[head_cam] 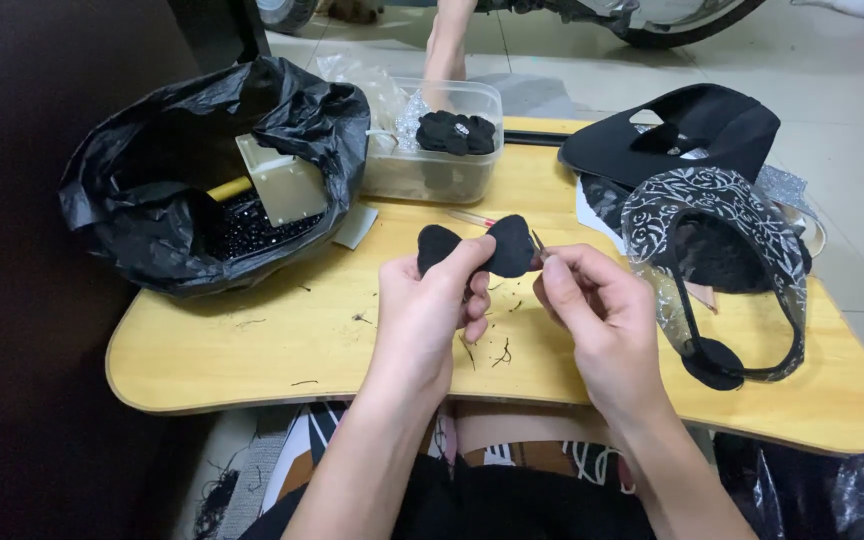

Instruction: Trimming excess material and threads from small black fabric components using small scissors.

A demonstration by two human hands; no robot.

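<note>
Above 1 table [252, 350], 2 hands [422, 310] pinch 1 bow [477, 248]

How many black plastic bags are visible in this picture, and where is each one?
2. One black plastic bag lies open on the left of the wooden table. A second black bag shows partly at the bottom right corner. Others may be hidden outside the view.

- Even, soft indoor light from above; the yellow tabletop [252, 350] is bright, without hard glare.
- The left edge falls into deep shadow.
- Black bag [152, 200] shows dull sheen.
- Focus is sharp centrally, with slight wide-angle bending at the borders.
</note>
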